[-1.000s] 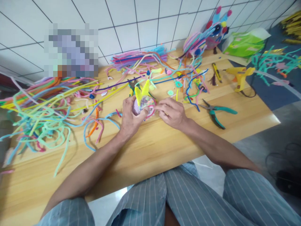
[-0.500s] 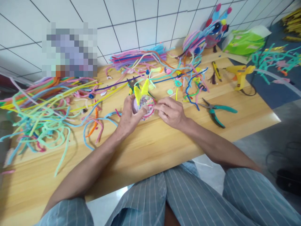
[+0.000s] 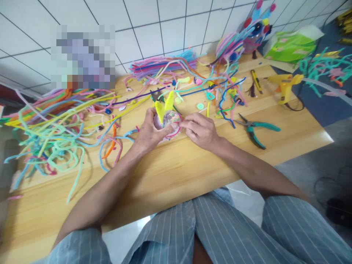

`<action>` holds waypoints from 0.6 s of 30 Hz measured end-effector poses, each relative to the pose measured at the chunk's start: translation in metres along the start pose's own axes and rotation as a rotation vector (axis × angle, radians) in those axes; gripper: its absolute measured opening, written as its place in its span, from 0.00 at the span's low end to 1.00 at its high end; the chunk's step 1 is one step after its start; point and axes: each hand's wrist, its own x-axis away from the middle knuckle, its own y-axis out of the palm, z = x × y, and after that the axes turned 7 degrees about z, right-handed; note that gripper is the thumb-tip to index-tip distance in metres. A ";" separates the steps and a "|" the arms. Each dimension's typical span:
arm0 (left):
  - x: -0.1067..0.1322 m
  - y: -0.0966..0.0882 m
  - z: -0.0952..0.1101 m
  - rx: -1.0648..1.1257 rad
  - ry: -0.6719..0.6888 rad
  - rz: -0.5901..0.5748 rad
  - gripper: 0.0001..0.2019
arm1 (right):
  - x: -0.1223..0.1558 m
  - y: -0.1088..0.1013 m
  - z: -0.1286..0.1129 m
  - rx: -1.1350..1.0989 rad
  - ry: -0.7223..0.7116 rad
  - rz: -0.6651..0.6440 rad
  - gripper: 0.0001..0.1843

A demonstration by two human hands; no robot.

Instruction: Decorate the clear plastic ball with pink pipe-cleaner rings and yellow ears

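My left hand is wrapped round a small round pipe-cleaner craft piece with a clear-looking dome, a pink rim and two pointed yellow ears. The left thumb presses on its near edge. My right hand is closed in a pinch against the right side of the pink rim. Whatever sits between its fingertips is too small to make out. Just behind the piece lie dark-jawed pliers, partly hidden by it.
Teal-handled pliers lie open to the right, with a yellow glue gun and a yellow cutter knife beyond. Loose pipe cleaners tangle at the left. A pipe-cleaner bundle and a finished figure stand by the tiled wall.
The view has turned slightly, so the table things sit a little further right in it. Both hands keep almost the same hold on the craft piece.
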 end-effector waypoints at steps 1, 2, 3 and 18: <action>0.000 0.001 -0.001 0.014 0.000 0.001 0.38 | 0.001 0.000 0.000 -0.008 0.009 -0.010 0.18; 0.001 0.002 -0.001 0.018 -0.002 0.008 0.38 | 0.001 0.000 0.000 -0.014 0.016 -0.018 0.18; 0.002 0.003 -0.002 0.011 -0.008 0.023 0.37 | 0.002 0.000 0.001 -0.019 0.022 -0.023 0.18; 0.009 0.015 0.002 -0.059 -0.040 0.161 0.21 | -0.001 -0.002 0.001 0.057 0.036 -0.050 0.19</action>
